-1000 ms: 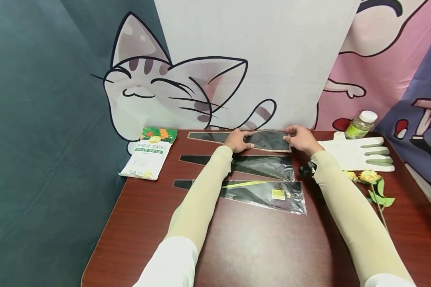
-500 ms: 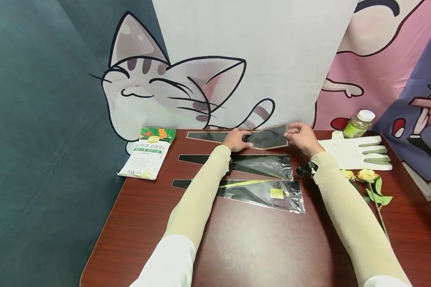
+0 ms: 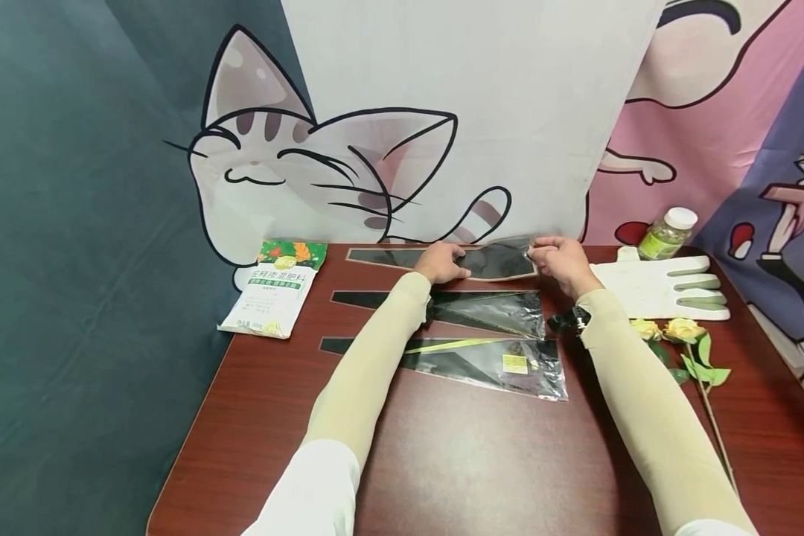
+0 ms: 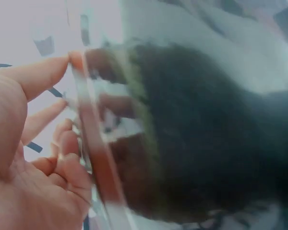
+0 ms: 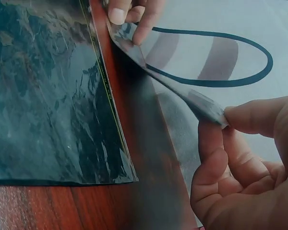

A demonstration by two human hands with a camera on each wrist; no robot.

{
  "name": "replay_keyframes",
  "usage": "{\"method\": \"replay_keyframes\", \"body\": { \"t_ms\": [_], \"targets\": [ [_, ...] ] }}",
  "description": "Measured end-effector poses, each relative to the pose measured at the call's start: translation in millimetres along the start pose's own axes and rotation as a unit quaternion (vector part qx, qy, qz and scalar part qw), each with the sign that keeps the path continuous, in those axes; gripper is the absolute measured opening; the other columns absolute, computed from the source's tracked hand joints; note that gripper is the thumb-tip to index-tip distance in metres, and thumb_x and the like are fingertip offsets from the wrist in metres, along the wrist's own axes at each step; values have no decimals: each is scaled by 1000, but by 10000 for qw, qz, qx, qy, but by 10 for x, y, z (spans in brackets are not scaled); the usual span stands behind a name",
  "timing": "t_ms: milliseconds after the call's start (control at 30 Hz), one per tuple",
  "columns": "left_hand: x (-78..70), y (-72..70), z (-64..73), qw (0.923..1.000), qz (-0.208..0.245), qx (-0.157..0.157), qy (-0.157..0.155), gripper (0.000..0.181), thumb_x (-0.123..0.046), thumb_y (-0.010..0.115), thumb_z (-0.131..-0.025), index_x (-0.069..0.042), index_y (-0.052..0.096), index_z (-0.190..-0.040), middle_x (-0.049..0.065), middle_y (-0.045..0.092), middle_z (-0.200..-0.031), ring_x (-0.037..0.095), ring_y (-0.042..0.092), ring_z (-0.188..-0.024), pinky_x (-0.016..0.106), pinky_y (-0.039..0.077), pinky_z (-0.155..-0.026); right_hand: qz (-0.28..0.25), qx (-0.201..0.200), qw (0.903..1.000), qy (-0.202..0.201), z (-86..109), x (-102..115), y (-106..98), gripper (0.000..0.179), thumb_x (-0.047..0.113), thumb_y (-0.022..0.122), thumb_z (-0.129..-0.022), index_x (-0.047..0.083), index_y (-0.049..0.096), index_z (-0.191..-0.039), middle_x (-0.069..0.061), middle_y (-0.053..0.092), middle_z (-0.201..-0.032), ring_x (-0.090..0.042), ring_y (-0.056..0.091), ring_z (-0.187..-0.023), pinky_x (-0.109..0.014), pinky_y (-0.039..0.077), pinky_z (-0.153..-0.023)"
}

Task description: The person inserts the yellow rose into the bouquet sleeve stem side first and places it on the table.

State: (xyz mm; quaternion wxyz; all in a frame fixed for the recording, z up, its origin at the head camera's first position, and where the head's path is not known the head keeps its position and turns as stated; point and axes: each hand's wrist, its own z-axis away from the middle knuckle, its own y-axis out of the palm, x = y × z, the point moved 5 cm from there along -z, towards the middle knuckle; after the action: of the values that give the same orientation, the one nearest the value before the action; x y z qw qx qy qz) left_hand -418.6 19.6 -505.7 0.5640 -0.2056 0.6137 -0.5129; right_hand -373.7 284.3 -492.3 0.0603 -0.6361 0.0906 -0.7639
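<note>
At the back of the table lies a long tapered flower sleeve [image 3: 496, 262] of dark, shiny plastic with a pale edge. My right hand [image 3: 563, 262] pinches its wide right end; in the right wrist view the film [image 5: 180, 93] bends up between thumb and fingers. Around the sleeve's middle, my left hand [image 3: 438, 263] holds the film between thumb and fingers, which also show at the top of the right wrist view. A second dark sleeve [image 3: 499, 307] lies nearer. Closest to me is a third sleeve [image 3: 455, 363], with a yellow label, partly hidden by my left arm.
On the left stands a white and green fertilizer bag [image 3: 275, 294], tipped against the curtain. At right are white work gloves [image 3: 643, 286], a lidded jar [image 3: 668, 234] and yellow artificial roses [image 3: 685, 329]. A cat-print cloth backdrop [image 3: 375, 171] rises right behind the table's far edge.
The far sleeve's right end lay flat, then was lifted and bent up by my right hand; now it is slightly lower, still curved. The left hand has stayed in place.
</note>
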Motion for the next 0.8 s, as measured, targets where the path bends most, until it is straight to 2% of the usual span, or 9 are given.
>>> {"method": "replay_keyframes", "body": {
  "t_ms": [133,233,367,467,633,800],
  "targets": [
    [-129,-5,27,9999,-129,-24,-58,50,-38,78,-97,-22,67,-143,-2,64,-148,19,63,-132,39,57,-108,30,-75,9999,89,10,-19,8,55,17,70,-100,-6,55,-148,21,72,-79,1,63,-71,-17,54,-60],
    [-299,7,21,9999,-102,-54,66,46,-36,77,-99,-21,68,-141,0,68,-139,18,65,-123,35,57,-103,73,-78,9998,149,17,-35,-4,55,18,71,-100,-5,56,-147,21,72,-77,1,63,-70,-16,54,-60],
    [-505,44,-44,9989,378,-197,206,40,-34,75,-100,-20,69,-137,-1,70,-121,14,65,-107,29,56,-94,44,-70,9998,184,19,-36,-23,55,17,70,-99,-5,55,-147,20,72,-76,1,63,-69,-16,54,-58],
    [-605,62,-88,9949,904,-385,238,35,-32,74,-101,-20,71,-133,-2,71,-115,13,66,-102,27,56,-90,83,-79,9998,184,16,-15,-22,54,17,70,-99,-5,56,-146,20,72,-75,1,63,-68,-16,54,-59],
    [-690,85,-104,9805,1861,-602,213,27,-30,73,-102,-18,74,-127,0,75,-113,14,70,-101,26,58,-86,177,-62,9994,295,10,-10,-13,46,19,71,-101,-5,62,-139,17,71,-74,1,63,-65,-17,55,-57],
    [-771,128,-67,9539,2918,-666,239,23,-23,73,-102,-10,75,-122,6,78,-106,21,76,-92,23,60,-73,128,-68,9992,370,0,-43,-9,37,19,67,-103,-4,66,-131,16,68,-73,0,61,-62,-18,54,-55]
  ]
}}
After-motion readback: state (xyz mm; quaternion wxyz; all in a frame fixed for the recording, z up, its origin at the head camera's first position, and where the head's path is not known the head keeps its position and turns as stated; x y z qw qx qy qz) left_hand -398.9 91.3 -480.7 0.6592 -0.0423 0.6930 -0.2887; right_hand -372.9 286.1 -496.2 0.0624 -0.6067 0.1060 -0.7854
